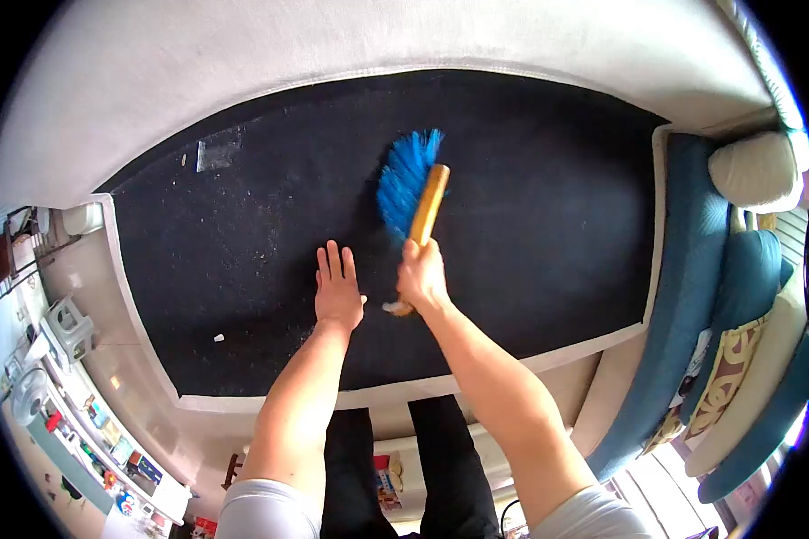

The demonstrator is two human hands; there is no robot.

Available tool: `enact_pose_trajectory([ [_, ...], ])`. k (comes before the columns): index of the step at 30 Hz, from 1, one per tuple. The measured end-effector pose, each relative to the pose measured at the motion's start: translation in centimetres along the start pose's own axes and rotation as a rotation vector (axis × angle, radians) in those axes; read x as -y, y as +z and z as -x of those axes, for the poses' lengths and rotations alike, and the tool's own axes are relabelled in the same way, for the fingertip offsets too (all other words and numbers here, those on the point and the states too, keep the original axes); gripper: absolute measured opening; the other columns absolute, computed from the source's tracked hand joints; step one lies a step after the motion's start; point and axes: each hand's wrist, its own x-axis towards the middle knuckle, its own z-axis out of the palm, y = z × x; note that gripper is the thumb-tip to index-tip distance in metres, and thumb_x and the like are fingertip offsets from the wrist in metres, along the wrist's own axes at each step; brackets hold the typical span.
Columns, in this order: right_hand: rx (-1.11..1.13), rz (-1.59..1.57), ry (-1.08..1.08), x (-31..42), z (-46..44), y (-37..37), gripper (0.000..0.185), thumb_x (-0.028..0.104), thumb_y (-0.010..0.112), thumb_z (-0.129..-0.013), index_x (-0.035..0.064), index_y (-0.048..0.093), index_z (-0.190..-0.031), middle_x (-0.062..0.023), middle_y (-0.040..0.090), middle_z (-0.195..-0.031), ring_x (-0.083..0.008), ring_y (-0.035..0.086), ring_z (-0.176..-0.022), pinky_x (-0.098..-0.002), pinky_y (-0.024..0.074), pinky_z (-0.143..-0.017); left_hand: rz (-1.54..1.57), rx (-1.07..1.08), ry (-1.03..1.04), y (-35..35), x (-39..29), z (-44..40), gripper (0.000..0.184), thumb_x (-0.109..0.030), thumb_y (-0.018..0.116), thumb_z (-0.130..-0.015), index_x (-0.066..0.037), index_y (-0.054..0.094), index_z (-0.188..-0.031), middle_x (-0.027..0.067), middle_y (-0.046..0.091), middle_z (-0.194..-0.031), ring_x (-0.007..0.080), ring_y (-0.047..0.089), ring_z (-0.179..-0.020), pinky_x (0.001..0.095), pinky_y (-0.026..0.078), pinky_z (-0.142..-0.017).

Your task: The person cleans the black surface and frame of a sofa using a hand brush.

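Note:
My right hand (422, 275) is wrapped round the wooden handle of a brush (430, 205) with blue bristles (406, 182). Its bristles spread to the left over a black fabric surface (530, 260) with a pale edge. To the left of the brush, my left hand (338, 295) lies flat on the black surface, fingers stretched out, with nothing in it. Whitish crumbs and dust are scattered over the left part of the surface. Near the far left lies a clear, flat rectangular piece (213, 155), and a small white bit (219, 338) rests closer to me.
A pale upholstered panel (333, 40) rises along the far side. A blue sofa (683, 296) with cushions (753, 278) stands at the right. On the left are a white plastic stool (69, 328), a fan (30, 395) and shelves with small items.

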Motion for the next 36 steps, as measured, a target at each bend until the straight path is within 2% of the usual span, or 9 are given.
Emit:
enact_pose_trajectory([
  [2, 0.237, -0.172, 0.127, 5.9, 1.1, 1.0, 0.023, 0.025, 0.046, -0.100, 0.0034, 0.050, -0.107, -0.0050, 0.050, -0.062, -0.0171, 0.052, -0.046, -0.0352, 0.0431, -0.041, -0.053, -0.019, 0.012, 0.3, 0.5, 0.1, 0.096, -0.030, 0.075, -0.081, -0.001, 0.018, -0.153, 0.0229, 0.006, -0.161, 0.0428, 0.009, -0.148, 0.0470, 0.026, -0.118],
  [4, 0.461, 0.674, -0.722, 7.0, -0.6, 2.6, 0.023, 0.023, 0.050, -0.097, 0.0004, 0.056, -0.099, -0.0103, 0.061, -0.075, -0.0266, 0.062, -0.063, -0.0399, 0.0525, -0.059, -0.040, -0.094, 0.056, 2.2, 1.0, -0.5, 0.095, -0.028, 0.074, -0.080, -0.004, 0.018, -0.154, 0.0211, 0.005, -0.161, 0.0408, 0.007, -0.149, 0.0470, 0.026, -0.119],
  [7, 0.498, -0.200, -0.036, 12.4, 5.2, 0.8, 0.032, 0.026, 0.052, -0.098, -0.0033, 0.059, -0.108, -0.0133, 0.066, -0.088, -0.0240, 0.066, -0.088, -0.0362, 0.0518, -0.077, 0.271, -0.103, 0.132, 7.3, 3.0, -2.0, 0.095, -0.029, 0.072, -0.082, -0.005, 0.016, -0.155, 0.0218, 0.004, -0.161, 0.0401, 0.002, -0.150, 0.0462, 0.018, -0.121],
  [8, 0.333, -0.286, -0.167, 10.9, 5.7, 1.0, 0.033, 0.027, 0.053, -0.099, -0.0041, 0.058, -0.110, -0.0116, 0.065, -0.089, -0.0201, 0.063, -0.090, -0.0320, 0.0495, -0.081, 0.135, -0.061, 0.088, 3.8, 1.9, -0.9, 0.095, -0.030, 0.072, -0.083, -0.004, 0.015, -0.155, 0.0231, 0.004, -0.161, 0.0412, 0.003, -0.149, 0.0459, 0.019, -0.121],
  [9, 0.198, -0.257, -0.354, 7.2, 4.5, 1.6, 0.030, 0.026, 0.053, -0.100, -0.0011, 0.056, -0.113, -0.0076, 0.062, -0.080, -0.0162, 0.060, -0.072, -0.0302, 0.0503, -0.066, 0.000, -0.014, 0.051, 0.2, 0.7, 0.2, 0.095, -0.031, 0.071, -0.084, -0.003, 0.014, -0.155, 0.0244, 0.004, -0.160, 0.0423, 0.005, -0.149, 0.0456, 0.020, -0.121],
  [11, 0.211, -0.467, 0.031, 6.0, 4.6, -0.9, 0.021, 0.026, 0.050, -0.102, 0.0058, 0.048, -0.108, 0.0008, 0.047, -0.062, -0.0080, 0.044, -0.046, -0.0261, 0.0385, -0.040, -0.067, 0.000, 0.040, -0.7, 0.3, 0.4, 0.098, -0.037, 0.071, -0.085, -0.001, 0.013, -0.154, 0.0255, 0.004, -0.160, 0.0431, 0.006, -0.149, 0.0451, 0.026, -0.119],
  [17, 0.704, 0.103, -0.072, 4.8, 2.7, -4.0, 0.032, 0.025, 0.051, -0.099, -0.0007, 0.051, -0.119, -0.0041, 0.055, -0.071, -0.0124, 0.051, -0.057, -0.0298, 0.0452, -0.052, -0.234, 0.126, 0.074, 2.1, 0.9, -0.7, 0.098, -0.042, 0.070, -0.086, 0.000, 0.014, -0.154, 0.0243, 0.005, -0.160, 0.0425, 0.008, -0.149, 0.0435, 0.032, -0.116],
  [29, -0.333, -1.088, 0.064, 10.4, -6.9, -10.2, 0.020, 0.031, 0.053, -0.100, 0.0115, 0.048, -0.099, -0.0041, 0.049, -0.069, -0.0164, 0.050, -0.055, -0.0325, 0.0438, -0.048, -0.014, 0.022, -0.002, -0.2, 0.3, -0.1, 0.102, -0.033, 0.077, -0.081, -0.002, 0.013, -0.155, 0.0225, 0.000, -0.162, 0.0403, 0.005, -0.150, 0.0447, 0.026, -0.119],
  [36, 0.035, -0.898, -0.115, 19.1, -2.5, 1.6, 0.019, 0.024, 0.048, -0.101, 0.0059, 0.043, -0.100, -0.0068, 0.050, -0.055, -0.0183, 0.050, -0.038, -0.0339, 0.0422, -0.036, 0.016, 0.053, -0.013, -0.2, 0.0, -0.4, 0.100, -0.028, 0.078, -0.080, 0.003, 0.016, -0.153, 0.0256, 0.000, -0.161, 0.0420, 0.003, -0.149, 0.0449, 0.015, -0.122],
])
